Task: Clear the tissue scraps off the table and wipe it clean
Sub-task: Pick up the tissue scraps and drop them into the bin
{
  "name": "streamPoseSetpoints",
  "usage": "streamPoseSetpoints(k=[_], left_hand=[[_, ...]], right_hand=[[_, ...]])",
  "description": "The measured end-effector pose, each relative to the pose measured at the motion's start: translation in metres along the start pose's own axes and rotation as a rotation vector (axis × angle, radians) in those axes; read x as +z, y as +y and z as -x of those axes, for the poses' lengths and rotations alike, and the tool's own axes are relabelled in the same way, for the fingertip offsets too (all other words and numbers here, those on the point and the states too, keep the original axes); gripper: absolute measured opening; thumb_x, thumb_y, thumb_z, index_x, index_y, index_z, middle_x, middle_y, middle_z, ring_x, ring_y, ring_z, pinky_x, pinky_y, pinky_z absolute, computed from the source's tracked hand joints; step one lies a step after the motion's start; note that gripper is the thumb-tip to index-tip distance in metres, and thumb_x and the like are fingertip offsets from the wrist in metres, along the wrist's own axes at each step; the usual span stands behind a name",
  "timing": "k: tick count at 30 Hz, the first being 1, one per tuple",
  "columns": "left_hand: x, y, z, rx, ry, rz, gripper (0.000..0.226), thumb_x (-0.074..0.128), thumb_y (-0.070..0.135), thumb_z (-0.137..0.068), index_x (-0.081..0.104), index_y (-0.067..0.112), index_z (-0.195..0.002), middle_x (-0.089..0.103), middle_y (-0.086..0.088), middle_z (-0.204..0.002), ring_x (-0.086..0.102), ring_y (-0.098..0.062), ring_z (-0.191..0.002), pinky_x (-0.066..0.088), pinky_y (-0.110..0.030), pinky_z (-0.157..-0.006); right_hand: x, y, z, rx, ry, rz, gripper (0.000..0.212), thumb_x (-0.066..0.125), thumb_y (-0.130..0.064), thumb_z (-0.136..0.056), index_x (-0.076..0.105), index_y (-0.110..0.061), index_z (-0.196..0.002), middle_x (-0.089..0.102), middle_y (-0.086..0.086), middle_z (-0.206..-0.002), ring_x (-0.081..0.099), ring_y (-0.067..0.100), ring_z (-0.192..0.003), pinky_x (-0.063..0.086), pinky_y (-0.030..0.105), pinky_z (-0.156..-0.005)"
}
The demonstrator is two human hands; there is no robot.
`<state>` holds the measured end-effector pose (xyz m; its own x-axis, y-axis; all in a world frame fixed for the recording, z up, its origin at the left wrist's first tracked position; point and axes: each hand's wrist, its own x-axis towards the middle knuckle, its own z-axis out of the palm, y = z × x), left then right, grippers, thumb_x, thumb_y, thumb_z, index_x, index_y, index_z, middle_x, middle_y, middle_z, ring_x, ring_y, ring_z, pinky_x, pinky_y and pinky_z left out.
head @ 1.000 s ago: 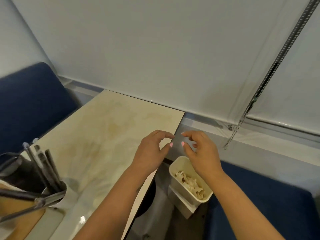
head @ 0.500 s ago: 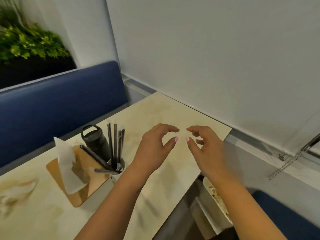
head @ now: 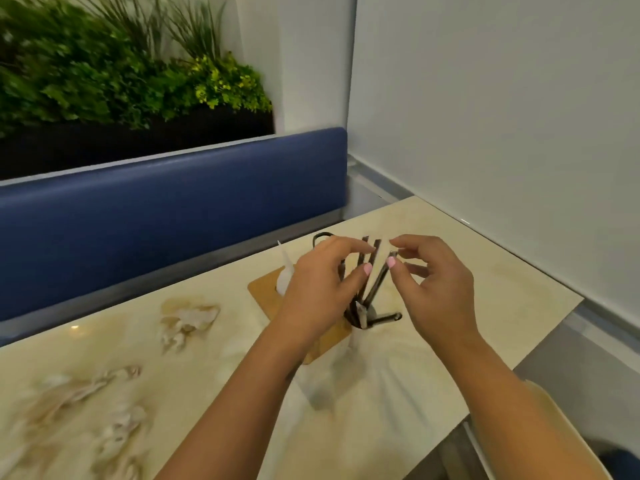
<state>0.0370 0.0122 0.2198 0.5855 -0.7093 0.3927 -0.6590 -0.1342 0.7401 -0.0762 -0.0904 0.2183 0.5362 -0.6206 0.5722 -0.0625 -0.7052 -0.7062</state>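
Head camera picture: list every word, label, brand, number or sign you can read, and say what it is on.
None: no readable text shows anywhere.
The wooden board, the cup of dark sticks, the table, the blue bench back and the wall show no print, and the picture is motion-blurred.

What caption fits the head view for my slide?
Both empty hands, left and right, hover above the cup of straws while tissue scraps still litter the table.

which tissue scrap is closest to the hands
The scrap beside the wooden board, farthest back on the table; the others lie near the front left corner.
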Motion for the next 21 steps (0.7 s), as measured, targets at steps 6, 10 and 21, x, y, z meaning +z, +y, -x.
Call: streamPoseSetpoints(k=[6, 10, 21], left_hand=[[-0.072, -0.046, 0.035, -0.116, 0.041, -0.028, 0.017, 0.061, 0.029, -0.089, 0.062, 0.035, -0.105, 0.06, 0.018, -0.111, 0.054, -0.003, -0.104, 0.047, -0.022, -0.092], [-0.112, -0.087, 0.065, -0.16, 0.067, -0.085, 0.016, 0.06, 0.029, -0.089, 0.062, 0.033, -0.105, 0.058, 0.02, -0.107, 0.053, 0.0, -0.1, 0.047, -0.023, -0.092], [-0.185, -0.177, 0.124, -0.32, 0.224, -0.15, 0.02, 0.065, 0.02, -0.086, 0.064, 0.033, -0.1, 0.058, 0.025, -0.099, 0.055, 0.005, -0.095, 0.047, -0.018, -0.085]], right_hand=[[0.074, -0.05, 0.017, 0.035, -0.113, 0.018, 0.02, 0.061, -0.019, -0.089, 0.056, -0.035, -0.101, 0.055, -0.018, -0.098, 0.055, -0.005, -0.088, 0.039, 0.003, -0.071], [0.124, -0.07, 0.033, 0.055, -0.207, -0.064, 0.023, 0.059, -0.019, -0.09, 0.053, -0.037, -0.102, 0.056, -0.015, -0.101, 0.054, -0.003, -0.095, 0.041, 0.007, -0.077], [0.24, -0.071, 0.061, 0.069, -0.568, 0.107, 0.03, 0.06, -0.03, -0.09, 0.054, -0.035, -0.119, 0.049, -0.02, -0.113, 0.047, -0.001, -0.095, 0.037, 0.005, -0.073]])
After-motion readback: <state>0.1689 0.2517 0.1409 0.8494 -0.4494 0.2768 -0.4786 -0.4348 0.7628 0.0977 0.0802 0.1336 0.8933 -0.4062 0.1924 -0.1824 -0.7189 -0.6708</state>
